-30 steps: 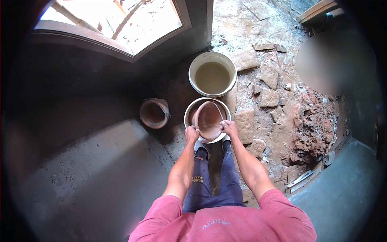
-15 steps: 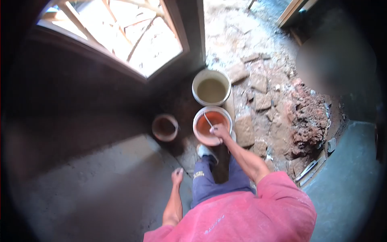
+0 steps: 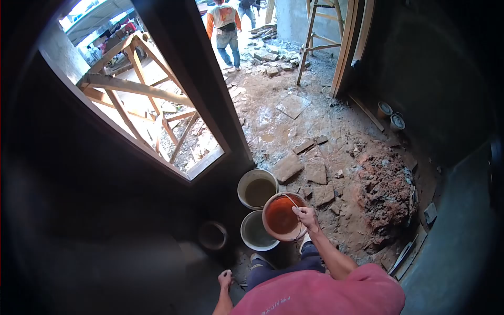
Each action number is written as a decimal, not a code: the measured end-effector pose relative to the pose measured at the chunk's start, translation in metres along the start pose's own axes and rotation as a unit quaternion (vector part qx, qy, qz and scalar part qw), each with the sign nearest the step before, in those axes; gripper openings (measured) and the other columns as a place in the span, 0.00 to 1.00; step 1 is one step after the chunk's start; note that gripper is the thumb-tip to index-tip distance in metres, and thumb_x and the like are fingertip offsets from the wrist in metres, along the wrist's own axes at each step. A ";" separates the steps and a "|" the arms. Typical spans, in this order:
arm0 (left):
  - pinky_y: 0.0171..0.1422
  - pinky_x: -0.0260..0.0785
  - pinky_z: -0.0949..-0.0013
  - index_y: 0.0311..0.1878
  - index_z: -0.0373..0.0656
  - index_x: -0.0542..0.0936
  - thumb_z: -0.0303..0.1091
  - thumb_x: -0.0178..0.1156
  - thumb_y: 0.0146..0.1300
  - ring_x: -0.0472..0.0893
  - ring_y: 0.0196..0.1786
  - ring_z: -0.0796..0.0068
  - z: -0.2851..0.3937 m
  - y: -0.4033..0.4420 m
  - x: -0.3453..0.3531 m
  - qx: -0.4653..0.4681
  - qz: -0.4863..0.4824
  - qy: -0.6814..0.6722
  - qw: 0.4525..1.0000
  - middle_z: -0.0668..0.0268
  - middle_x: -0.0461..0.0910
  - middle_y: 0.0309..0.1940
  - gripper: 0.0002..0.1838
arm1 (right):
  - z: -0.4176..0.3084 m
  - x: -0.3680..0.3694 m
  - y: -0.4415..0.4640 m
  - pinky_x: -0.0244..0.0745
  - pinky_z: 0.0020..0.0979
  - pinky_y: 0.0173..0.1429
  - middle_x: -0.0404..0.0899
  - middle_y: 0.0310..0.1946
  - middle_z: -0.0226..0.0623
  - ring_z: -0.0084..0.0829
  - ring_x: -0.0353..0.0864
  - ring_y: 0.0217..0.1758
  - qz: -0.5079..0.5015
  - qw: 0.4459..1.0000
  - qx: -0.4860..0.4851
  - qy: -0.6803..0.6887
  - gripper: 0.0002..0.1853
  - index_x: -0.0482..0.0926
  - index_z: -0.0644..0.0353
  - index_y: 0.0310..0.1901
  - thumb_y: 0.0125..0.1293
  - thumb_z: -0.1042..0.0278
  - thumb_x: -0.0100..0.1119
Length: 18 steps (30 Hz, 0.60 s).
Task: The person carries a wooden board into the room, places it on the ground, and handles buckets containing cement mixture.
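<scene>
My right hand (image 3: 305, 216) is closed around the thin handle of a bucket with an orange inside (image 3: 281, 215). This bucket hangs tilted, overlapping the rim of a pale bucket (image 3: 258, 242) that holds greyish liquid. Behind both is another pale bucket (image 3: 257, 192) with murky liquid in it. Down at my left side, my left hand (image 3: 226, 277) has its fingers curled in, with nothing seen in them. A small dark bucket (image 3: 212, 235) is the nearest vessel to that hand.
Flat stone slabs (image 3: 316, 172) and a heap of reddish soil (image 3: 386, 191) cover the floor on the right. A window frame (image 3: 207, 164) is at left. Beyond the doorway are a wooden ladder (image 3: 321, 46) and a person in an orange-sleeved top (image 3: 224, 26). Two small buckets (image 3: 397, 122) stand by the right wall.
My right hand has raised the orange-lined bucket and shifted it right, uncovering the pale bucket beneath. The view has tilted up toward the doorway. My left hand stays low and curled.
</scene>
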<state>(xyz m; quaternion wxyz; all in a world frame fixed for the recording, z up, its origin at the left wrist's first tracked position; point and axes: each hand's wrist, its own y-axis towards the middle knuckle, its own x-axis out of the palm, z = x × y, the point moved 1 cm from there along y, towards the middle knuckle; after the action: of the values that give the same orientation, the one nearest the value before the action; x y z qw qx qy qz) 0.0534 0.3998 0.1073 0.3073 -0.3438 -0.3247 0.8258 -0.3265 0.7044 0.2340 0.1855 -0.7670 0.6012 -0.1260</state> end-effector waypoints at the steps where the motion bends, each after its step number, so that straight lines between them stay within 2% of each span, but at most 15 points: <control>1: 0.25 0.72 0.71 0.43 0.42 0.79 0.38 0.57 0.60 0.79 0.27 0.74 0.010 0.004 0.015 0.026 0.001 0.001 1.000 0.68 0.78 0.29 0.13 | 0.000 -0.018 0.001 0.56 0.20 0.21 0.67 0.13 0.21 0.12 0.62 0.16 0.014 1.000 -0.004 0.014 0.19 0.74 0.57 0.17 0.59 0.55 0.62; 2: 0.25 0.72 0.72 0.43 0.42 0.79 0.37 0.57 0.60 0.79 0.26 0.75 0.028 -0.001 0.035 0.040 0.035 0.008 0.999 0.67 0.78 0.29 0.12 | 0.002 -0.038 0.006 0.55 0.20 0.20 0.67 0.12 0.20 0.12 0.62 0.15 0.023 0.999 -0.021 -0.009 0.19 0.73 0.57 0.16 0.59 0.55 0.63; 5: 0.25 0.72 0.71 0.44 0.41 0.79 0.37 0.57 0.60 0.79 0.25 0.76 0.083 -0.012 0.100 0.026 0.031 -0.022 0.999 0.67 0.79 0.30 0.12 | 0.025 -0.094 0.025 0.54 0.20 0.19 0.66 0.11 0.20 0.12 0.61 0.15 0.057 0.997 -0.004 -0.042 0.19 0.73 0.57 0.16 0.58 0.55 0.64; 6: 0.26 0.73 0.71 0.44 0.41 0.79 0.37 0.58 0.59 0.78 0.25 0.76 0.100 -0.011 0.126 0.040 0.012 -0.034 0.999 0.65 0.79 0.31 0.13 | 0.032 -0.111 0.031 0.55 0.21 0.19 0.67 0.12 0.20 0.13 0.62 0.14 0.074 0.997 0.003 -0.035 0.19 0.74 0.57 0.17 0.56 0.54 0.65; 8: 0.28 0.73 0.72 0.50 0.37 0.77 0.38 0.59 0.58 0.78 0.26 0.75 0.137 -0.009 0.171 0.079 -0.061 0.041 0.994 0.61 0.80 0.36 0.19 | 0.021 -0.144 0.030 0.57 0.25 0.21 0.67 0.12 0.21 0.15 0.61 0.18 0.119 0.991 0.022 -0.062 0.22 0.75 0.61 0.16 0.51 0.51 0.68; 9: 0.30 0.72 0.72 0.51 0.35 0.76 0.38 0.60 0.58 0.79 0.28 0.76 0.150 -0.010 0.194 0.138 -0.071 0.045 0.987 0.60 0.80 0.38 0.21 | 0.027 -0.162 0.034 0.57 0.25 0.21 0.67 0.12 0.22 0.15 0.61 0.18 0.140 0.986 0.036 -0.082 0.22 0.76 0.62 0.16 0.51 0.50 0.68; 10: 0.32 0.71 0.72 0.51 0.35 0.76 0.38 0.61 0.58 0.79 0.31 0.76 0.166 -0.011 0.214 0.154 -0.101 0.051 0.982 0.60 0.80 0.39 0.21 | 0.033 -0.178 0.037 0.56 0.28 0.20 0.67 0.11 0.24 0.17 0.61 0.16 0.149 0.985 0.019 -0.086 0.24 0.75 0.62 0.14 0.50 0.49 0.68; 11: 0.32 0.71 0.72 0.52 0.35 0.76 0.38 0.61 0.58 0.78 0.32 0.76 0.180 -0.007 0.231 0.165 -0.116 0.057 0.978 0.60 0.80 0.39 0.21 | 0.051 -0.203 0.047 0.56 0.28 0.20 0.67 0.13 0.21 0.15 0.61 0.17 0.113 0.982 0.060 -0.142 0.21 0.74 0.59 0.15 0.53 0.51 0.67; 12: 0.33 0.70 0.72 0.52 0.35 0.75 0.39 0.61 0.58 0.78 0.33 0.77 0.191 -0.002 0.252 0.174 -0.138 0.068 0.973 0.60 0.80 0.39 0.22 | 0.083 -0.226 0.059 0.54 0.29 0.20 0.65 0.13 0.21 0.15 0.59 0.17 0.112 0.982 0.027 -0.147 0.22 0.71 0.57 0.13 0.54 0.54 0.67; 13: 0.34 0.70 0.73 0.52 0.35 0.75 0.40 0.61 0.59 0.78 0.33 0.76 0.199 0.000 0.264 0.196 -0.170 0.064 0.964 0.61 0.80 0.39 0.22 | 0.088 -0.238 0.059 0.54 0.29 0.20 0.63 0.13 0.20 0.16 0.57 0.18 0.174 0.978 -0.012 -0.116 0.22 0.67 0.55 0.11 0.55 0.57 0.66; 14: 0.36 0.70 0.73 0.51 0.34 0.75 0.41 0.60 0.59 0.78 0.33 0.77 0.214 -0.012 0.276 0.227 -0.163 0.070 0.958 0.61 0.80 0.38 0.22 | 0.096 -0.256 0.060 0.55 0.29 0.21 0.62 0.13 0.20 0.16 0.57 0.18 0.190 0.969 -0.010 -0.157 0.21 0.67 0.54 0.12 0.55 0.58 0.66; 15: 0.37 0.70 0.73 0.52 0.34 0.75 0.40 0.60 0.60 0.78 0.33 0.76 0.222 -0.016 0.286 0.229 -0.164 0.080 0.956 0.61 0.80 0.38 0.22 | 0.105 -0.275 0.057 0.56 0.30 0.22 0.63 0.13 0.22 0.17 0.58 0.19 0.226 0.965 0.065 -0.119 0.21 0.68 0.55 0.13 0.54 0.58 0.66; 17: 0.35 0.70 0.74 0.51 0.34 0.76 0.41 0.60 0.60 0.78 0.31 0.76 0.227 -0.017 0.300 0.209 -0.173 0.079 0.959 0.60 0.80 0.37 0.21 | 0.108 -0.309 0.051 0.56 0.30 0.21 0.63 0.12 0.24 0.18 0.60 0.16 0.268 0.948 0.105 -0.136 0.21 0.68 0.55 0.14 0.54 0.52 0.66; 18: 0.33 0.70 0.74 0.51 0.35 0.76 0.41 0.61 0.60 0.78 0.29 0.76 0.225 -0.016 0.304 0.186 -0.181 0.074 0.963 0.61 0.80 0.36 0.21 | 0.111 -0.324 0.041 0.60 0.33 0.25 0.67 0.14 0.28 0.23 0.64 0.18 0.289 0.943 0.133 -0.095 0.21 0.71 0.59 0.15 0.54 0.52 0.64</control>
<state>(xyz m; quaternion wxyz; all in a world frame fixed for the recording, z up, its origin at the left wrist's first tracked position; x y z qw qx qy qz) -0.2897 0.5586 0.1314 0.5332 -0.2764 -0.1986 0.7745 -0.3962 1.0247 0.1258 0.3706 -0.5370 0.7544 -0.0725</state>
